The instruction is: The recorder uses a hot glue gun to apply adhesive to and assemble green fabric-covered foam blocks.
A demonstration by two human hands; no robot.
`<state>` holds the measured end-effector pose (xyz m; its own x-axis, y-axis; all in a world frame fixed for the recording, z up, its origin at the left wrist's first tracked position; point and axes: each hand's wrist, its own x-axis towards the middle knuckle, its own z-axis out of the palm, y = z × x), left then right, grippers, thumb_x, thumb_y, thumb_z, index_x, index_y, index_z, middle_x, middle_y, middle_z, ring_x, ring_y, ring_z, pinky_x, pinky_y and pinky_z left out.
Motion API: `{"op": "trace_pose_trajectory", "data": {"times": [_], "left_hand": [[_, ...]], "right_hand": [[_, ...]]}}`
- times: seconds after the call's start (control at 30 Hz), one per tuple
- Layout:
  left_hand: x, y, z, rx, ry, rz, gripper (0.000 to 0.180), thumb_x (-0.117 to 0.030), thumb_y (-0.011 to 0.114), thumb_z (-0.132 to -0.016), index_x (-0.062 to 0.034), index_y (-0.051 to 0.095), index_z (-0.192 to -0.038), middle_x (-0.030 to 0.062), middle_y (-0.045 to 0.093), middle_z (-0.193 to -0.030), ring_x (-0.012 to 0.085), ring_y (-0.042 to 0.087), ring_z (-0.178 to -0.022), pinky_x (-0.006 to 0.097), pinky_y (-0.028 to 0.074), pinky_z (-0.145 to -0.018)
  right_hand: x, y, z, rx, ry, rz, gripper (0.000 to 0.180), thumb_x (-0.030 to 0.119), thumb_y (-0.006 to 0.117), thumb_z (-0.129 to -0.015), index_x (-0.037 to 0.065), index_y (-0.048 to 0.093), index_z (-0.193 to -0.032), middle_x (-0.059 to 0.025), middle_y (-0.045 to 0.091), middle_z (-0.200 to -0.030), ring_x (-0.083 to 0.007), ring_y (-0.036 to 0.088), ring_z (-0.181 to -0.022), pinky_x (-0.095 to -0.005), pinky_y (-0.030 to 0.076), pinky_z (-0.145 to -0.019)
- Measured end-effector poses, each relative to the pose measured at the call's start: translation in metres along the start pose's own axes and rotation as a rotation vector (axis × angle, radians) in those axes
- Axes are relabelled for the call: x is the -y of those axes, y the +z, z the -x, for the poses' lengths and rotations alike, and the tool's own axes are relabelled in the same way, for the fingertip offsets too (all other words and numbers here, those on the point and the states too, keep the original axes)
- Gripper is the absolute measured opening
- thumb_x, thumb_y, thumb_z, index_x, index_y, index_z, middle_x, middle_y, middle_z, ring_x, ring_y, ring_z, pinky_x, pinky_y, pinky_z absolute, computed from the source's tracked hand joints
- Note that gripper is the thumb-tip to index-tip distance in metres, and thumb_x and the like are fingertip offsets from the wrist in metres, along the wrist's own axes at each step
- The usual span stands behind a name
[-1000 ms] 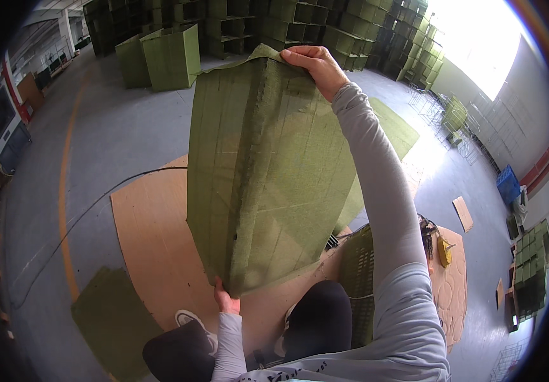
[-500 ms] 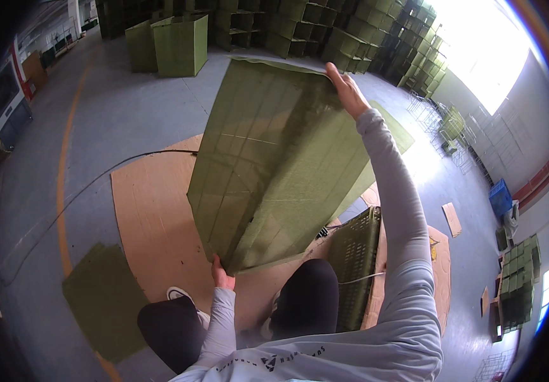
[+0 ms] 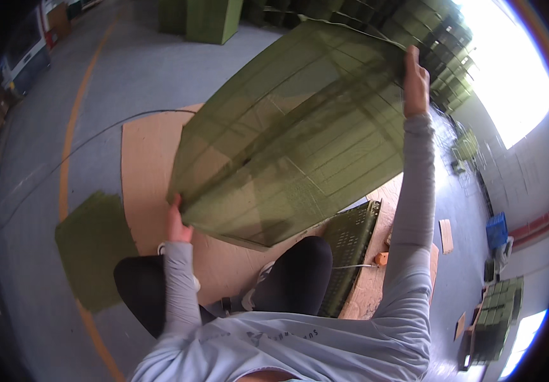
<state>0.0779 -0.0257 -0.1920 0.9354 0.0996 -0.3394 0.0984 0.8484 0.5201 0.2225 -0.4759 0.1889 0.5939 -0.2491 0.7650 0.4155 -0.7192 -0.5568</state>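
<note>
A large, see-through green mesh box (image 3: 300, 137) with thin straight lines across its sides is held up before me, slanting from lower left to upper right. My left hand (image 3: 178, 223) is closed on its near lower-left corner. At the far upper-right edge, my right hand (image 3: 416, 86) grips the rim, fingers wrapped over it with the arm stretched out. Beneath the box lies a cardboard sheet (image 3: 144, 172) on the floor. The box hides part of that cardboard.
By my right knee stands a perforated green crate (image 3: 349, 261), with an orange object (image 3: 381, 259) beside it. A green sheet (image 3: 99, 254) lies on the floor at left. A black cable (image 3: 106, 124) crosses the floor. Green boxes (image 3: 214, 22) stand at the back; more stacked boxes (image 3: 494, 318) are at right.
The mesh box has turned and tilted, its far end going up and to the right with my right hand. My left hand has moved up and left with its corner.
</note>
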Motion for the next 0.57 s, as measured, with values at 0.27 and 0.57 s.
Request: {"op": "trace_pose_trajectory", "data": {"times": [0.27,0.57], "left_hand": [[-0.225,0.132,0.056,0.05,0.165,-0.516,0.03,-0.025,0.061,-0.093,-0.0045,0.064,-0.115,0.0065,0.067,-0.114,0.0189,0.063,-0.104,0.037,0.051,-0.09],[-0.28,0.265,0.029,0.189,0.221,-1.171,0.03,-0.023,0.062,-0.091,-0.0023,0.064,-0.112,0.0082,0.068,-0.108,0.0185,0.063,-0.103,0.036,0.049,-0.094]], "right_hand": [[-0.044,-0.007,0.108,-0.256,0.522,-0.678,0.075,0.055,0.044,-0.099,-0.009,0.045,-0.138,-0.0149,0.051,-0.135,-0.0196,0.051,-0.119,-0.0313,0.04,-0.102],[-0.182,0.144,0.383,-0.238,1.05,-1.313,0.066,0.049,0.047,-0.097,-0.003,0.045,-0.138,-0.016,0.054,-0.136,-0.0359,0.054,-0.123,-0.0479,0.043,-0.106]]}}
